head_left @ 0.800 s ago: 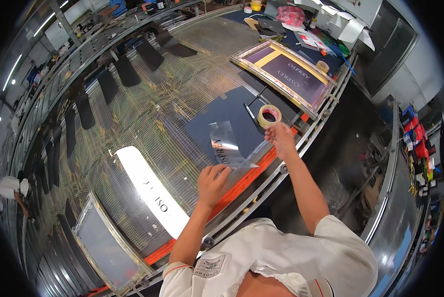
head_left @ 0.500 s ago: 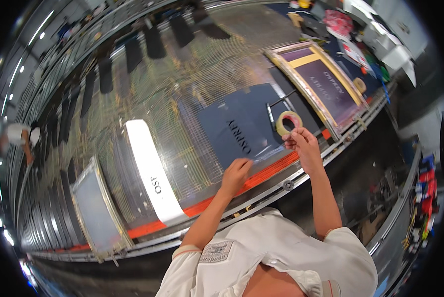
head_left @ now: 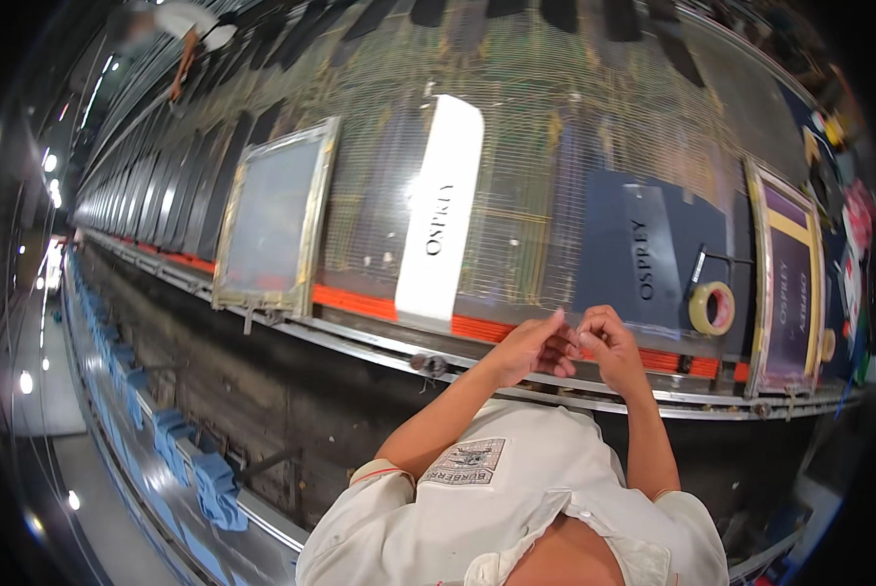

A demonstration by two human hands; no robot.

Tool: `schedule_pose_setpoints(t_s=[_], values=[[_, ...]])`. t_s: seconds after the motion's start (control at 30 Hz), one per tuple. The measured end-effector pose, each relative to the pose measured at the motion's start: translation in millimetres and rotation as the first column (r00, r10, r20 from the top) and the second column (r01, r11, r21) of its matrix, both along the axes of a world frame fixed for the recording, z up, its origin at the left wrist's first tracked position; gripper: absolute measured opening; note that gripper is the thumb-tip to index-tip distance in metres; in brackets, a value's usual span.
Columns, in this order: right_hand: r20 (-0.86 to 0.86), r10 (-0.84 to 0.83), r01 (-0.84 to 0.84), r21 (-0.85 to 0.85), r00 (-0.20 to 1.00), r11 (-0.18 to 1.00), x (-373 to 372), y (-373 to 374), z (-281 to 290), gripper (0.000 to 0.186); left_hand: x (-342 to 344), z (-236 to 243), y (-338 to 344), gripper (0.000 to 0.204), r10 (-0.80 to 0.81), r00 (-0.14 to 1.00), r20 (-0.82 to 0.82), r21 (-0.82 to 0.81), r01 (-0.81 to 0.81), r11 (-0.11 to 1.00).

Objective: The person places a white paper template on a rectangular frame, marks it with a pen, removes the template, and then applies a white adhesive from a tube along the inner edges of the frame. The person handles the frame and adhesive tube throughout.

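Navy panel (head_left: 606, 239), half-curled hands (head_left: 614, 354) nearby, hold unclear

Open between white strip (head_left: 446, 181) and navy sheet (head_left: 606, 234)
Tape roll (head_left: 699, 311) and framed screen (head_left: 786, 278) obstruct the table's (head_left: 524, 186) near edge at right.

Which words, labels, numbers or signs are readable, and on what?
Wording not copied here; readable text by place:
White strip: black capitals.
Clear film on dark blue sheet: black capitals.
Purple framed screen: two pale lines of capitals.
Shirt patch: dark capitals below a picture.
Tape roll: any print is too small to read.
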State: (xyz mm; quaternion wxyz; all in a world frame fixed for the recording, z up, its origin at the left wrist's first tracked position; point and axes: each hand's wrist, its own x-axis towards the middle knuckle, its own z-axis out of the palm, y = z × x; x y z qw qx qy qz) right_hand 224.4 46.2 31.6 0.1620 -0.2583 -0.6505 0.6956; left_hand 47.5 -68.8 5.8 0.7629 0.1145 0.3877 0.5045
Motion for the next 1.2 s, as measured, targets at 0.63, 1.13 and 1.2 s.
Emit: schedule_pose_setpoints(t_s=[0.63, 1.13, 1.2], values=[[0.069, 0.445, -0.417, 0.498, 0.893, 0.76, -183, -91, -11, 0.021, -193, -21, -139, 0.017, -0.183, 0.983, 0.016, -0.015, 0.184, 0.983], [0.067, 0.067, -0.09, 0.881, 0.996, 0.464, -233, -13, -93, 0.019, -216, -61, -136, 0.007, 0.183, 0.787, -0.589, -0.015, -0.237, 0.971], [0.072, 0.09, -0.104, 0.892, 0.993, 0.44, -241, -6, -98, 0.02, -209, -58, -134, 0.008, 0.205, 0.764, -0.611, -0.032, -0.283, 0.959]])
